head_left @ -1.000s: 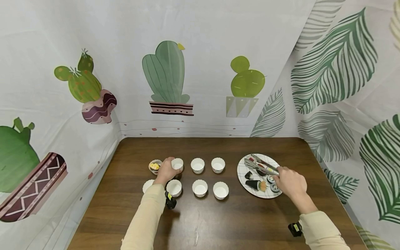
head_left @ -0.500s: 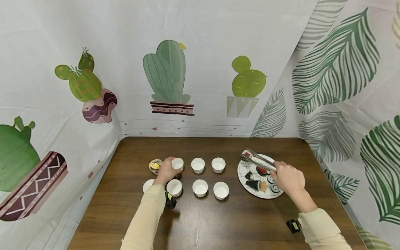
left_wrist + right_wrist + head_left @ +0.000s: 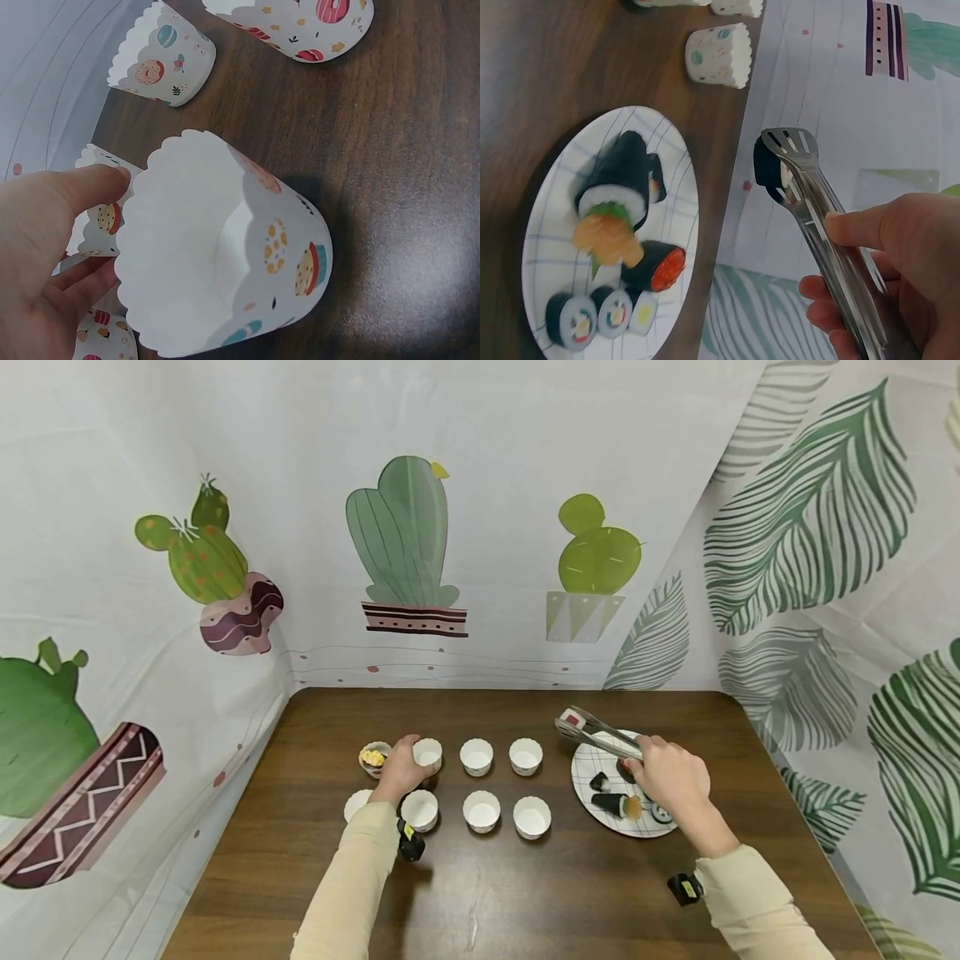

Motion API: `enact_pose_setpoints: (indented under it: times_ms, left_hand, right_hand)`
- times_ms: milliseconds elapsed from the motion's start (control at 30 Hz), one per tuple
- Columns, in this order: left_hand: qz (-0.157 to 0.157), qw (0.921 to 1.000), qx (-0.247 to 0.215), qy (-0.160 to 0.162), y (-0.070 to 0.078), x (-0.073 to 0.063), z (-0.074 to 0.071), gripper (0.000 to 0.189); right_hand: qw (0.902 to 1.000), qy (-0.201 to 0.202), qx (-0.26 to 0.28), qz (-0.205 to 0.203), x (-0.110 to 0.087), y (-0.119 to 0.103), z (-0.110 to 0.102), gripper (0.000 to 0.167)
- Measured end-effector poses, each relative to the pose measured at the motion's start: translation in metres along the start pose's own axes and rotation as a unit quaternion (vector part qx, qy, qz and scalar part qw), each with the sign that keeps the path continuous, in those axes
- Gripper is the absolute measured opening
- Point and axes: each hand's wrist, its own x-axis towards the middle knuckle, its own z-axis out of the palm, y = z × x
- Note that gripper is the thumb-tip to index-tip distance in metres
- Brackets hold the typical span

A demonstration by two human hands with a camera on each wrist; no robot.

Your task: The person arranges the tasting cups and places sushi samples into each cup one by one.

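Note:
My left hand [image 3: 405, 772] pinches the rim of a white paper baking cup [image 3: 427, 754], second from left in the back row; in the left wrist view the thumb lies at the scalloped edge of this cup [image 3: 109, 217]. My right hand [image 3: 672, 772] grips metal tongs [image 3: 821, 217]. Between the tong tips sits a small sushi roll [image 3: 573, 718], white with a red centre and dark outside. It is held up beyond the back-left rim of the round white plate [image 3: 581, 789]. More toy-like sushi lies there, including a cone-shaped hand roll [image 3: 619, 176] and a red-topped roll [image 3: 664, 266].
Other paper cups stand in two rows: a back-row cup [image 3: 476, 757], another back-row cup [image 3: 526, 757], and front-row cups [image 3: 482, 811]. The leftmost back cup [image 3: 375, 768] holds a yellow-topped piece. Patterned cloth [image 3: 502, 527] hangs behind the wooden table [image 3: 525, 902].
My right hand has lifted the tongs with the small sushi roll from over the plate and carried them left and back. My left hand stays at the same cup.

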Motion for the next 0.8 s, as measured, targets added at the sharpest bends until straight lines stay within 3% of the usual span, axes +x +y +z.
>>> enact_pose_setpoints:
  times_ms: [300,800]
  left_hand:
    - [0.005,1.0000,-0.003,0.005,0.000,0.000,0.000,0.066]
    - [0.002,1.0000,-0.007,0.002,0.001,-0.001,-0.001,0.065]
  right_hand:
    - [0.9991,0.033,0.015,-0.022,0.011,-0.020,0.004,0.023]
    - [0.9989,-0.008,0.014,-0.045,0.024,-0.060,0.008,0.035]
